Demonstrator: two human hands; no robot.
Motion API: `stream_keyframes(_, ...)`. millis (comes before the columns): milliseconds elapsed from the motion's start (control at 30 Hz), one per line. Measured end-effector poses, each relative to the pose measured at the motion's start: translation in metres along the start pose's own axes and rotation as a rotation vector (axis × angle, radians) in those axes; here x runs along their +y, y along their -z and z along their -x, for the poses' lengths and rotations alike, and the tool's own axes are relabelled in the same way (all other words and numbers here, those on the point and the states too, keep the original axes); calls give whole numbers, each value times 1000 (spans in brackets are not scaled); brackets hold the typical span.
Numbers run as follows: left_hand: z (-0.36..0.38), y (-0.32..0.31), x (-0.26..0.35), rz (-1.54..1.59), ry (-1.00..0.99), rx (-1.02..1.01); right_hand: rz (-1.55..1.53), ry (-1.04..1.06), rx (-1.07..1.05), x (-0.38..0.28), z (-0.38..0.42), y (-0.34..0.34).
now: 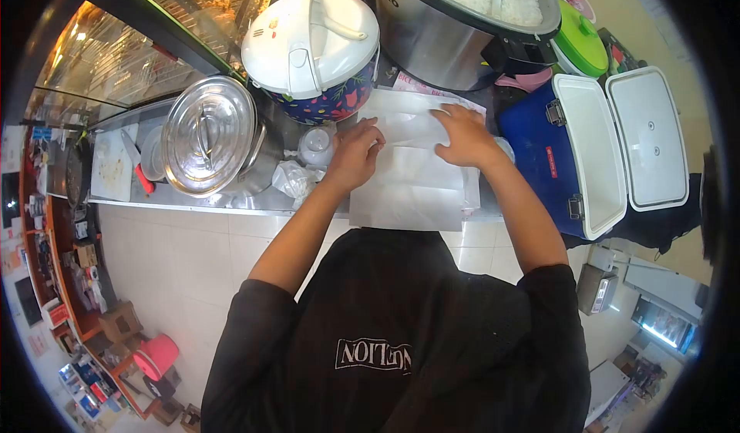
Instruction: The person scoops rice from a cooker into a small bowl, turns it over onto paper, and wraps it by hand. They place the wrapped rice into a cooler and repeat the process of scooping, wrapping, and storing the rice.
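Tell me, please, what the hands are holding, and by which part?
Neither grips anything: left hand and right hand press flat on the upper part of the white paper sheet.

Steel counter (231, 200): paper sheets (412, 179), lidded pot (210, 134), rice cookers (312, 48).

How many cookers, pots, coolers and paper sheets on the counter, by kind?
Rice cookers: 2, the closed white cooker and the open steel cooker with rice
Lidded steel pot: 1
Blue cooler, lid open: 1
White paper sheets under both hands: 1 stack, sheet count unclear
Total: 5
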State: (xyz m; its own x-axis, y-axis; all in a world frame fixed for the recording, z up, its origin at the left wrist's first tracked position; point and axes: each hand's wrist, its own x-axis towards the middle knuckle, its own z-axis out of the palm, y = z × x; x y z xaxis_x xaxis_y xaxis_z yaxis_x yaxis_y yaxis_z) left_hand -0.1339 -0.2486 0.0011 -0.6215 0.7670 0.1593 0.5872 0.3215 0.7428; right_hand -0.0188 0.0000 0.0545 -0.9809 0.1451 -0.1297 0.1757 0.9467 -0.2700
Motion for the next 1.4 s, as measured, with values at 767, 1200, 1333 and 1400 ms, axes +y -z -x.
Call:
stream_keyframes(767, 42, -57, 19, -322, -25, -92, -82, 353, 266, -42, 32, -46)
stream_keyframes(1200, 45, -36, 23, -248, 34, 430, 124, 320, 369, -57, 65, -64)
stream_keyframes(1333, 51, -48, 7, -432, -246, 129, -147, 256, 378, -52, 77, -77)
stream_keyframes(1400, 66, -58, -11, -349, -160, 118, -321, 205, 453, -39, 84, -100)
